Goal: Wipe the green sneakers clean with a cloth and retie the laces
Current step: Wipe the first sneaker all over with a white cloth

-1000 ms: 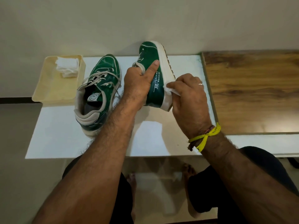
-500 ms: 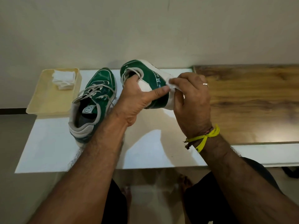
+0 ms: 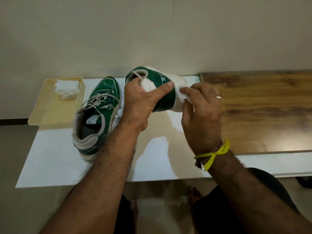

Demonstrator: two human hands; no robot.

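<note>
My left hand (image 3: pixel 143 98) grips one green sneaker (image 3: pixel 166 100) above the white table, fingers inside its opening and thumb across the green side. The shoe is turned so its heel and white sole face right. My right hand (image 3: pixel 200 107) pinches a small white cloth (image 3: pixel 182 94) and presses it against the white sole at the heel. The other green sneaker (image 3: pixel 98 114) stands upright on the table to the left, its grey laces loose.
A cream tray (image 3: pixel 55 112) at the table's left end holds folded white cloths (image 3: pixel 66 87). A brown wooden board (image 3: pixel 263 112) covers the table's right part. The white tabletop (image 3: pixel 55 162) extends toward me; a wall is close behind.
The held sneaker has been turned from toe-up to lying sideways with its heel to the right. My right hand with the cloth shifted onto the heel end of the sole.
</note>
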